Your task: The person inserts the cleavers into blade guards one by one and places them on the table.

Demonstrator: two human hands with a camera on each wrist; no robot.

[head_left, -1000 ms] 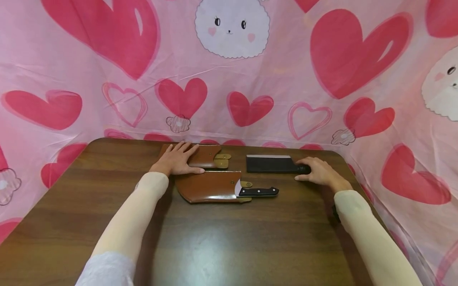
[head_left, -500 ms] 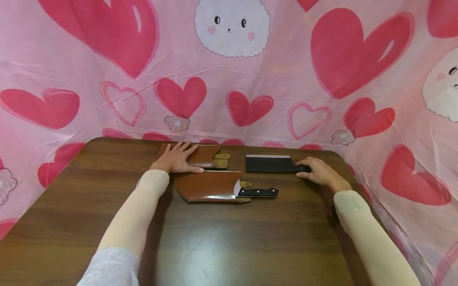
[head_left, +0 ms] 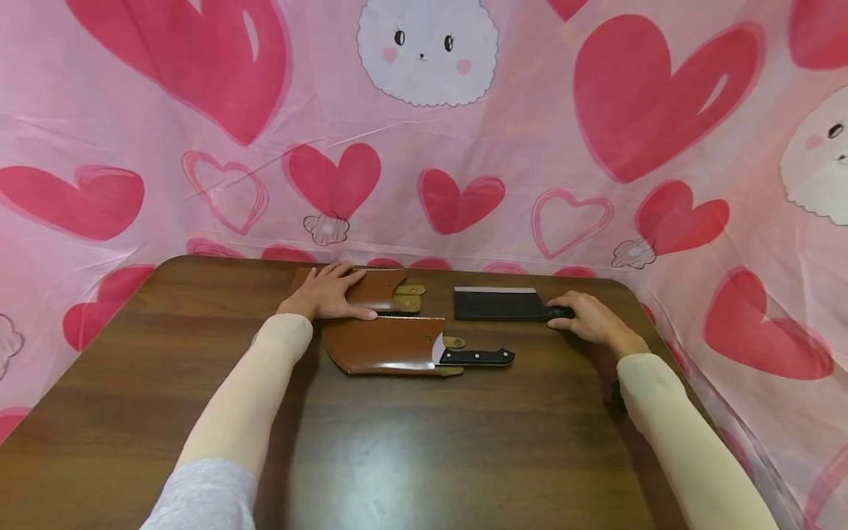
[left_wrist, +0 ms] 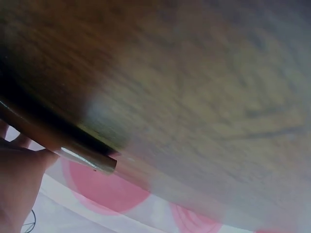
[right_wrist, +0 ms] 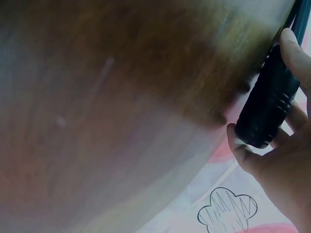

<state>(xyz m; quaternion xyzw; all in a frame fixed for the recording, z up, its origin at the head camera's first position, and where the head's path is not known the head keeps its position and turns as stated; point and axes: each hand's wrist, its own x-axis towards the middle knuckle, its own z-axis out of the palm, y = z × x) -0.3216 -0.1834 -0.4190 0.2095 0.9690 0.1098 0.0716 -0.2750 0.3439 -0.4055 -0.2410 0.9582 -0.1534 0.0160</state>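
My left hand (head_left: 324, 293) lies with spread fingers on a brown leather sheath (head_left: 379, 288) at the table's far side, its thumb by the upper edge of a second sheath. That nearer sheath (head_left: 379, 344) has a knife in it, whose black riveted handle (head_left: 478, 357) sticks out to the right. Further right lies a black cleaver (head_left: 497, 304) with a pale edge strip along the far side. Its ribbed black handle (right_wrist: 267, 102) is gripped between thumb and fingers by my right hand (head_left: 592, 316). The underside of that grip is hidden in the head view.
Everything lies on a brown wooden table (head_left: 397, 442) with rounded far corners. A pink curtain (head_left: 457, 132) printed with hearts hangs just behind it and along the right side. Tan strap tabs (head_left: 408, 298) stick out from the back sheath.
My right thumb and fingers have closed a little more on the cleaver's handle. The cleaver, both sheaths and my left hand have stayed in place on the table.
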